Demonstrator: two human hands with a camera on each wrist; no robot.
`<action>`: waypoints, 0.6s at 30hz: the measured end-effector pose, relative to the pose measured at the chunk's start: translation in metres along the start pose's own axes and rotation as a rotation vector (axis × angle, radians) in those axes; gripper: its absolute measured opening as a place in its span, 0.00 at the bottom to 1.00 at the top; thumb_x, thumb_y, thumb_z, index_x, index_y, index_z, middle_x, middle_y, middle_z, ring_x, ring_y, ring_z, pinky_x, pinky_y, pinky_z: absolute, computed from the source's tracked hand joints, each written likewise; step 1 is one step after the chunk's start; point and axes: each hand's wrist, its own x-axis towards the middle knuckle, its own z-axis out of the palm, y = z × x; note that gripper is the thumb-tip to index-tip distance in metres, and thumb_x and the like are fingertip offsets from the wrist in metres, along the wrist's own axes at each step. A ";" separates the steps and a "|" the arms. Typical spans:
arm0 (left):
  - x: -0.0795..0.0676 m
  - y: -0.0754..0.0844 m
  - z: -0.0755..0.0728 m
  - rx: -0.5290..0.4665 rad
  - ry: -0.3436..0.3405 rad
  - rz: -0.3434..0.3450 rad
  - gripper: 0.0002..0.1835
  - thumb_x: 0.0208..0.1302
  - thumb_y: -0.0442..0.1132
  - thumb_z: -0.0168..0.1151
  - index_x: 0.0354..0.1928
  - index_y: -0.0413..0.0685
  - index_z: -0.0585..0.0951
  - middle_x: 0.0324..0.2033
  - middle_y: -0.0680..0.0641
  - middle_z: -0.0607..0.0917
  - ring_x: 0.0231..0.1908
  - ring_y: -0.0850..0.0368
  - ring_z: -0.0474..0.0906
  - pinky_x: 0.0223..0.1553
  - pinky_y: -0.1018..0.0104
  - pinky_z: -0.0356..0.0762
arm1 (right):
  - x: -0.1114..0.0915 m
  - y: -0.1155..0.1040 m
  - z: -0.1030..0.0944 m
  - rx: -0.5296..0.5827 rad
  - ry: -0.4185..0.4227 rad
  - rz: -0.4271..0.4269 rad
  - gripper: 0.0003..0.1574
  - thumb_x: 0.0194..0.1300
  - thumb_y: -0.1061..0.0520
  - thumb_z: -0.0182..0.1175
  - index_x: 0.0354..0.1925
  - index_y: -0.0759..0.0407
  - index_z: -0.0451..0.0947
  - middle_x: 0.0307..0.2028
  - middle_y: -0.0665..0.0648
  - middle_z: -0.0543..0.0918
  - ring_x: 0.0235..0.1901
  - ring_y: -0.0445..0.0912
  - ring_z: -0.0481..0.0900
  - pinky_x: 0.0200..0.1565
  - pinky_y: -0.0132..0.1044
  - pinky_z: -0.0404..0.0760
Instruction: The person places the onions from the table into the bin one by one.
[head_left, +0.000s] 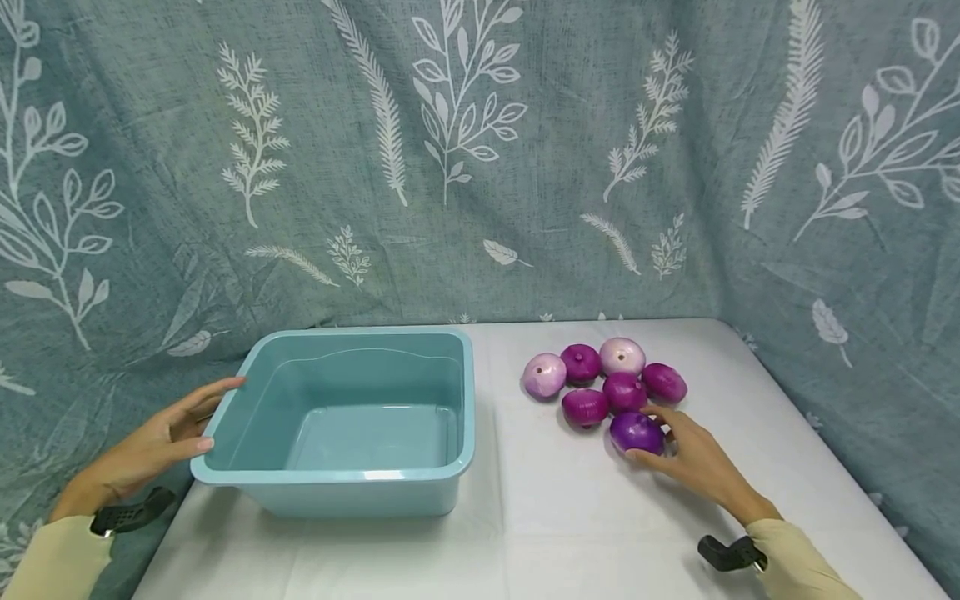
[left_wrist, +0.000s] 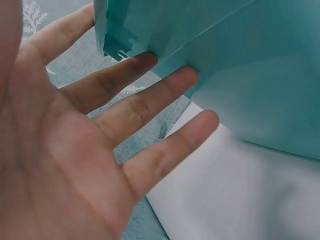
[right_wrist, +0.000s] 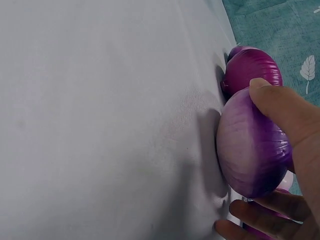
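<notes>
Step in hand, seemingly: grasping purple onion (head_left: 633,435), right of frame's centre. Right hand (head_left: 697,462) pinches it, thumb and fingers either side. Left hand (head_left: 153,442), fingers spread, touches tub (head_left: 330,477) at left. Lifting calls for firm grip, clearing six other onions (head_left: 585,407) beyond. Tub: nothing visible inside.

Basin (head_left: 352,496) left of onions (head_left: 625,392)
</notes>
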 end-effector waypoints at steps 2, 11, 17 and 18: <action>0.000 0.001 0.001 0.002 0.018 0.000 0.40 0.78 0.25 0.47 0.84 0.53 0.46 0.79 0.58 0.52 0.69 0.73 0.64 0.54 0.61 0.79 | 0.000 0.001 0.000 0.013 0.004 -0.005 0.52 0.59 0.35 0.75 0.69 0.64 0.71 0.56 0.68 0.79 0.45 0.55 0.80 0.46 0.54 0.80; -0.001 0.002 0.001 0.023 0.052 -0.022 0.39 0.78 0.27 0.49 0.84 0.55 0.48 0.78 0.59 0.55 0.67 0.74 0.65 0.54 0.63 0.79 | 0.000 0.005 0.000 0.025 0.023 -0.029 0.51 0.55 0.38 0.79 0.67 0.63 0.72 0.52 0.64 0.81 0.43 0.52 0.80 0.38 0.40 0.82; -0.002 -0.001 0.001 0.042 0.055 -0.020 0.39 0.78 0.27 0.48 0.84 0.55 0.48 0.79 0.58 0.54 0.68 0.75 0.63 0.54 0.64 0.78 | 0.000 0.001 -0.006 0.048 0.016 -0.032 0.51 0.56 0.38 0.78 0.67 0.62 0.72 0.53 0.63 0.81 0.44 0.52 0.80 0.39 0.40 0.83; -0.002 -0.001 0.001 0.044 0.054 -0.020 0.39 0.78 0.27 0.48 0.84 0.55 0.48 0.79 0.58 0.53 0.68 0.76 0.63 0.54 0.65 0.78 | 0.000 0.000 -0.007 0.052 0.017 -0.034 0.51 0.56 0.38 0.79 0.67 0.62 0.72 0.53 0.62 0.81 0.44 0.52 0.80 0.39 0.40 0.83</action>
